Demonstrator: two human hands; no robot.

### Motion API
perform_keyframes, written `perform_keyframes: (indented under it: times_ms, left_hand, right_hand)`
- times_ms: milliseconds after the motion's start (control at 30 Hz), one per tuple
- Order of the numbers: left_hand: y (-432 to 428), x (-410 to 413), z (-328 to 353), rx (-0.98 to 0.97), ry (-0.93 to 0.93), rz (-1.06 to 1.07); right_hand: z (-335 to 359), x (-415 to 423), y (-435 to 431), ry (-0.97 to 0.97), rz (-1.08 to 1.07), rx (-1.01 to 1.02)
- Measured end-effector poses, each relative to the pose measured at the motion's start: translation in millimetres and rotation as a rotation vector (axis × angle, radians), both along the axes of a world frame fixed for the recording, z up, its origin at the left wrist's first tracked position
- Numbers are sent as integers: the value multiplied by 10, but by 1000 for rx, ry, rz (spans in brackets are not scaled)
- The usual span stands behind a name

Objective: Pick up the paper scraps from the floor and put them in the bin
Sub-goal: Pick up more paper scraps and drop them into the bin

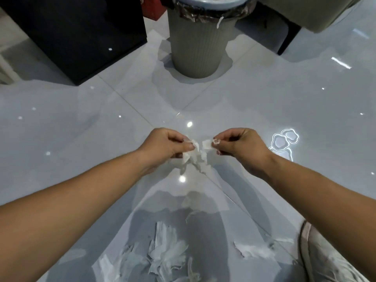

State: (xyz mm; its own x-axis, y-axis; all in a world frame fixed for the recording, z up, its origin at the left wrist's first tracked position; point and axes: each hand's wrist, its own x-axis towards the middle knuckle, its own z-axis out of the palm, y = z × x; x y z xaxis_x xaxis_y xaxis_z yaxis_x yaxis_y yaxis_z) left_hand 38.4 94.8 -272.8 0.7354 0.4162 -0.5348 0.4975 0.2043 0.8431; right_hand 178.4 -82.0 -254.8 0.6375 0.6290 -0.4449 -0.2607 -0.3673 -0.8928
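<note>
The floor (pixel 264 102) is smooth, glossy tile that mirrors the lights. The far bin (pixel 195 47) looks like matt plastic with fine vertical ribs; its liner (pixel 203 14) is thin, crinkled film. The near paper scraps (pixel 166 251) are soft, matt white tissue with ragged torn edges, like the tissue piece (pixel 196 159) held above. The far-left cabinet (pixel 81 37) is dark and smooth.

Glossy pale grey tile floor (pixel 264 102), thin grout lines running diagonally, speckled with point-light glints and a flower-shaped lamp reflection (pixel 284 140) at right. Black cabinet (pixel 81 37) top left, with a red object (pixel 154 7) partly visible beside it. Beige upholstered seat (pixel 317 11) top right on a dark base (pixel 284 35).
</note>
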Motion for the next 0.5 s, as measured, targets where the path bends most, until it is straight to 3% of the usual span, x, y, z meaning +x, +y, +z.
perform_keyframes:
  times_ms: [367, 500]
  left_hand:
    - [948, 1554, 1498, 150, -280, 295]
    - [1200, 2031, 1867, 282, -286, 341]
  right_hand:
    - [1358, 1379, 1217, -102, -124, 305]
    - [1676, 1841, 1621, -190, -214, 280]
